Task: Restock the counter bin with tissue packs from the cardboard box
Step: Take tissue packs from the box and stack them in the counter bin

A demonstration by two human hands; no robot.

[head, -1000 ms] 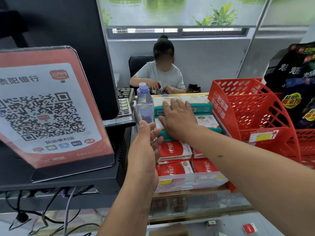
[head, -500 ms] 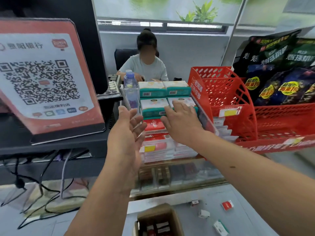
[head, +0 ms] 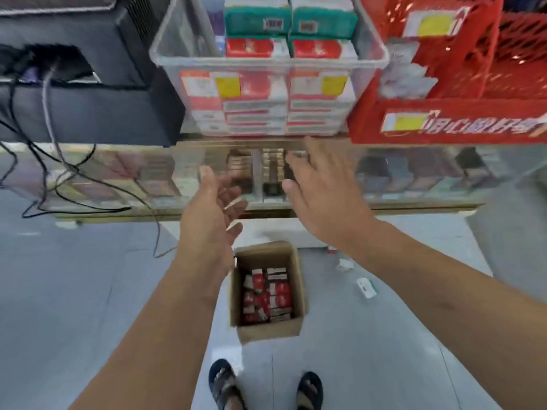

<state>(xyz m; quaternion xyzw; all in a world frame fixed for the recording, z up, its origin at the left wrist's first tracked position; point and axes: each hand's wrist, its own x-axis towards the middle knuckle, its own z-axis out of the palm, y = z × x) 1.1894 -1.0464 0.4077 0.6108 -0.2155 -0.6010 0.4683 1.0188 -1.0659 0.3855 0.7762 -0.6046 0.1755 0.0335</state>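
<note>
We locate the cardboard box [head: 269, 328] on the grey floor [head: 74, 291], open at the top, directly ahead of our sandalled feet [head: 225, 383]. Red-and-white tissue packs [head: 268, 294] fill its lower part in loose rows.

Above the box, both hands hang in the air in front of the glass display counter [head: 118, 173]; neither touches the box or the packs. The left hand [head: 211, 214] is empty, palm turned inward, thumb up, fingers loosely spread. The right hand [head: 322, 190] is also empty, palm down, fingers extended and slightly apart.

The counter bin [head: 266, 66], a clear plastic tub, stands on the counter top above the hands. It holds stacked red-and-white packs [head: 257, 93] at the front, with yellow labels on the top ones, and green packs [head: 291, 22] at the rear.

A red basket [head: 444, 122] stands just beside the bin on the right. A black unit [head: 88, 99] stands on the left, with cables [head: 50, 161] hanging down from it over the counter front. A small white-and-green pack [head: 366, 287] lies on the floor to the right of the box, apart from it.
</note>
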